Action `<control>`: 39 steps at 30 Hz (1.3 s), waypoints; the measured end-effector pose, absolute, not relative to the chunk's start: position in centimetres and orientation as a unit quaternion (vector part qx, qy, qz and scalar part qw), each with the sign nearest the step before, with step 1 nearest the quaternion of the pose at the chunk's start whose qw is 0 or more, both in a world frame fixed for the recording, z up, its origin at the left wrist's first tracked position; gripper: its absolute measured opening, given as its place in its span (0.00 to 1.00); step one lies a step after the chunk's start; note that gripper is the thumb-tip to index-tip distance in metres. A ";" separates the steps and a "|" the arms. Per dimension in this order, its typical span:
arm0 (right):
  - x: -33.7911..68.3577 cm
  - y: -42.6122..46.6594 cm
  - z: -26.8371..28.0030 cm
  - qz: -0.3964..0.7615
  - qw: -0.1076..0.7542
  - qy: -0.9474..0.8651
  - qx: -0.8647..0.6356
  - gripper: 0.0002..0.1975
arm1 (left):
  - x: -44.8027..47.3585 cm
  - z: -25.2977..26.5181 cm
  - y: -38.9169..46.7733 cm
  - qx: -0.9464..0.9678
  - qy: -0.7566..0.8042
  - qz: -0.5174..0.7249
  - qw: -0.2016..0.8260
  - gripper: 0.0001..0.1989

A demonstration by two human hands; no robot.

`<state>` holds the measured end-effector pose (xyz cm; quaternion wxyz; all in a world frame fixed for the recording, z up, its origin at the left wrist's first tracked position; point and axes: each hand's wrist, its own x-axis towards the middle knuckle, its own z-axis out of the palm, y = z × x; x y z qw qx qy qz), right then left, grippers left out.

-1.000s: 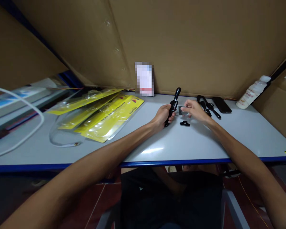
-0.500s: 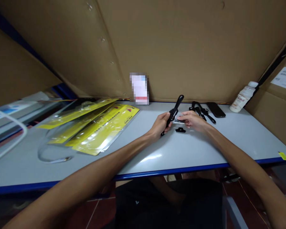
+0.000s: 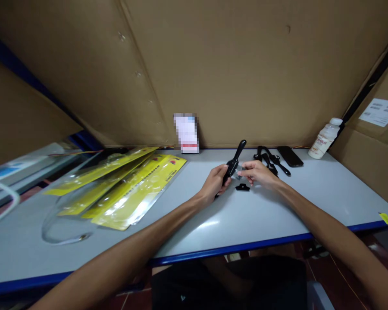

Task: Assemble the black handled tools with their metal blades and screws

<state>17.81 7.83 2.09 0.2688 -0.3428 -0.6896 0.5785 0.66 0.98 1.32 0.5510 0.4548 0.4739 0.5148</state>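
Observation:
My left hand (image 3: 215, 183) is closed around the lower handle and middle of a black spokeshave (image 3: 236, 158), whose other handle points up and away from me. Between the thumb and fingers of my right hand (image 3: 258, 172) is a thin silvery piece (image 3: 236, 173), probably the blade, blurred and held against the spokeshave's body. A small black cap plate (image 3: 242, 187) lies flat on the table just below both hands. To the right, beyond my right hand, more black spokeshaves (image 3: 276, 159) lie in a cluster.
Yellow cards in clear plastic packaging (image 3: 139, 189) overlap on the left of the grey table (image 3: 187, 232). A pale cable (image 3: 64, 242) curls near them. A screen (image 3: 186, 133) leans on the cardboard wall. Behind on the right are a black phone (image 3: 290, 156) and a white bottle (image 3: 325, 138).
The view has tilted up slightly, so everything sits lower. My right hand has brought the silvery piece closer to the spokeshave; my left hand keeps its grip.

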 end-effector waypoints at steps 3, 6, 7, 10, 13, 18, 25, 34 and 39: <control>18.0 7.7 2.0 0.608 0.262 -0.670 -0.336 0.14 | 0.7 1.1 0.9 0.453 0.473 0.516 0.552 0.12; 18.1 7.9 2.2 0.630 0.255 -0.651 -0.338 0.14 | 0.7 1.0 0.9 0.438 0.478 0.521 0.556 0.14; 18.0 8.0 2.3 0.634 0.250 -0.648 -0.340 0.15 | 0.7 1.0 0.9 0.437 0.478 0.520 0.556 0.14; 17.5 8.5 2.5 0.645 0.229 -0.646 -0.339 0.16 | 0.6 0.9 1.0 0.443 0.477 0.513 0.560 0.16; 16.6 8.7 2.4 0.657 0.226 -0.638 -0.332 0.15 | 0.0 0.9 1.1 0.425 0.477 0.513 0.572 0.17; 15.9 7.5 1.6 0.679 0.279 -0.599 -0.319 0.15 | -1.0 0.8 0.8 0.417 0.471 0.504 0.592 0.19; 16.5 5.2 1.1 0.680 0.278 -0.591 -0.335 0.15 | -1.3 1.2 -0.4 0.472 0.458 0.422 0.623 0.23; 16.9 4.3 1.1 0.668 0.289 -0.588 -0.354 0.12 | -1.4 1.2 -0.8 0.517 0.460 0.388 0.609 0.19; 17.1 4.5 1.6 0.619 0.278 -0.632 -0.374 0.12 | -1.5 1.2 -0.8 0.506 0.470 0.378 0.616 0.18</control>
